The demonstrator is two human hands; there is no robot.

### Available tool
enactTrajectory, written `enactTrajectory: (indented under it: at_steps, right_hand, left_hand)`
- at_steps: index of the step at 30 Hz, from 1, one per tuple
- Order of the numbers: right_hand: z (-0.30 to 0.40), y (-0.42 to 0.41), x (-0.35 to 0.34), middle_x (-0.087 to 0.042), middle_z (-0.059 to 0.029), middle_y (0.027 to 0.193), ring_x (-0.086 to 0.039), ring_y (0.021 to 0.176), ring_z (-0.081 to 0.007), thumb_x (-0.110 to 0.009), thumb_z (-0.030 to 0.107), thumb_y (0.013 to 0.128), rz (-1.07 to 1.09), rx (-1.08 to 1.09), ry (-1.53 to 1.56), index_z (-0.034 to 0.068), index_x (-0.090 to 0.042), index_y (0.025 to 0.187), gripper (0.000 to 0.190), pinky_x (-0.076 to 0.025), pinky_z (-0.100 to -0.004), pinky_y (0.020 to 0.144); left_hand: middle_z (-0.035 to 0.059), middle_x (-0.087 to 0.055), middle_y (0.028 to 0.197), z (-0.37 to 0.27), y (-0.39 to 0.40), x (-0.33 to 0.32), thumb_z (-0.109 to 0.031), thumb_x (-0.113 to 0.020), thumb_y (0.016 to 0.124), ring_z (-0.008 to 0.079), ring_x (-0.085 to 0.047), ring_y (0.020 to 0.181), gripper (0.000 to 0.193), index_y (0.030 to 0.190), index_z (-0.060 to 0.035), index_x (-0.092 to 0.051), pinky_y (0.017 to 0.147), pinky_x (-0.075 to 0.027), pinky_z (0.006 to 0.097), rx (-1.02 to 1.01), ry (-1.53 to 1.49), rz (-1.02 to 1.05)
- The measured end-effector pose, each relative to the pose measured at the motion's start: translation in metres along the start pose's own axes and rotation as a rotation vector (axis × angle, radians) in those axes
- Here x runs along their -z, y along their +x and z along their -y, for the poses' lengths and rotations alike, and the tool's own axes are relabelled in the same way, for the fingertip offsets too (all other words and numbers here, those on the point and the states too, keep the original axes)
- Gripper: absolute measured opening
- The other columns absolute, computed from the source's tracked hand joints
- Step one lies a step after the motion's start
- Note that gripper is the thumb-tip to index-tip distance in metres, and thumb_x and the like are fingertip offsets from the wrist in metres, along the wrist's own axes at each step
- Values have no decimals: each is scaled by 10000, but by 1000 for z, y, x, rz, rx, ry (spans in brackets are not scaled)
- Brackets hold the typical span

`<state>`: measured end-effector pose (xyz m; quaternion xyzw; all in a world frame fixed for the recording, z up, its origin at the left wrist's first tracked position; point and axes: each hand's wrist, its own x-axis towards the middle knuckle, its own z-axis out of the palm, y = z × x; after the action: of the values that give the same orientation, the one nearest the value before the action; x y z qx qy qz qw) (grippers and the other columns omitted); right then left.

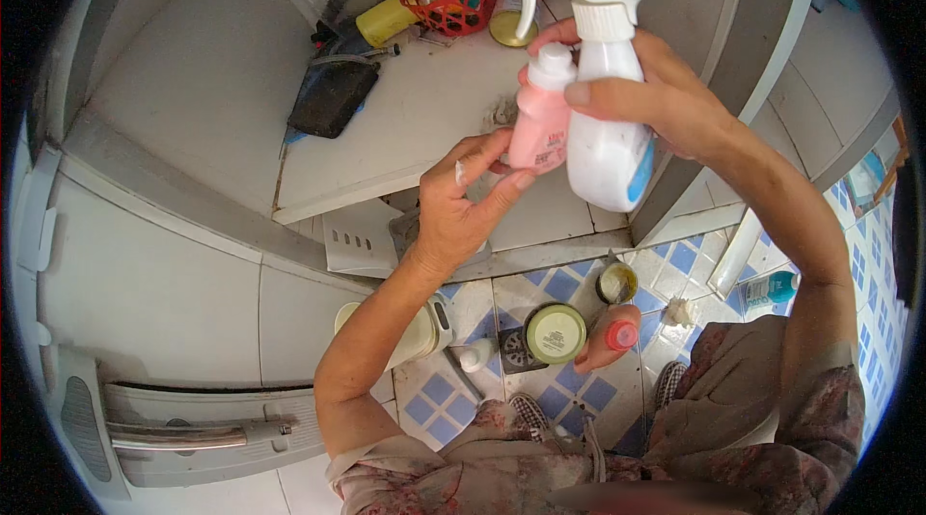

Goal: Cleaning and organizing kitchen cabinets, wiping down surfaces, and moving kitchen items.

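My right hand (pixel 665 92) is wrapped around a white plastic spray bottle (pixel 608 139), its trigger head pointing left. Pressed against that bottle is a small pink bottle (pixel 539 121) with a white cap, also touched by the right fingers and thumb. My left hand (pixel 470 189) pinches the pink bottle near its base between thumb and fingers. Both bottles are held up, slightly tilted, in front of a cabinet shelf (pixel 434 103). A bit of white material sits on one left finger.
A red plastic basket (pixel 456 5), a yellow container (pixel 385 19), a can (pixel 512 27) and a black pouch-like item (pixel 336 95) sit on the shelf. Below, several containers stand on the tiled floor, including a green-lidded jar (pixel 555 333) and a red-capped bottle (pixel 611 341). A teal-topped bottle (pixel 774 288) is at right.
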<state>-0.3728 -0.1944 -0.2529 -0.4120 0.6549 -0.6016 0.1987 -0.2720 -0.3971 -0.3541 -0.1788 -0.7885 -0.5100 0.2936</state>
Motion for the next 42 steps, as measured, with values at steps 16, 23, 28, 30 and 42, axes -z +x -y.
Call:
enactTrajectory:
  at_steps: [16, 23, 28, 30, 42]
  right_hand:
    - [-9, -51, 5, -631, -136, 1074, -599, 955, -174, -729, 172, 668, 139, 246, -358, 18, -538, 1197, 583, -481, -319, 832]
    - [-29, -107, 33, -646, -94, 1038, -609, 950, -165, -721, 150, 671, 106, 41, -367, 30, -527, 1221, 595, -481, -326, 840]
    - [-62, -202, 94, -610, -96, 1068, -600, 963, -223, -715, 243, 554, -141, -365, -513, 63, -550, 1214, 704, -477, -344, 822]
    - [-59, -239, 108, -605, -86, 1032, -591, 926, -202, -706, 222, 604, -252, -463, -538, 60, -560, 1178, 614, -475, -340, 785]
    - [-161, -473, 261, -573, -134, 1091, -581, 986, -224, -672, 409, 805, -817, -439, -723, 29, -462, 1241, 615, -449, -352, 868]
  left_hand:
    - [147, -654, 784, -31, 10, -40, -224, -781, 700, 298, -641, 707, 285, 837, -7, -658, 606, -516, 356, -231, 460, 83]
    - [107, -672, 863, -23, 8, -31, -284, -796, 677, 271, -654, 783, 333, 882, -49, -678, 692, -533, 343, -361, 452, 140]
    - [144, -664, 1024, 27, 60, 88, -399, -721, 764, 297, -629, 925, 486, 1101, -58, -644, 791, -497, 382, -28, 1220, -265]
    - [253, -569, 1159, 69, 72, 152, -607, -721, 638, 365, -529, 1138, 834, 1244, -60, -553, 987, -401, 400, 139, 1661, -259]
    - [252, -519, 1263, 87, 72, 187, -572, -782, 501, 338, -511, 1182, 1051, 1310, 25, -474, 1006, -392, 358, 799, 852, -208]
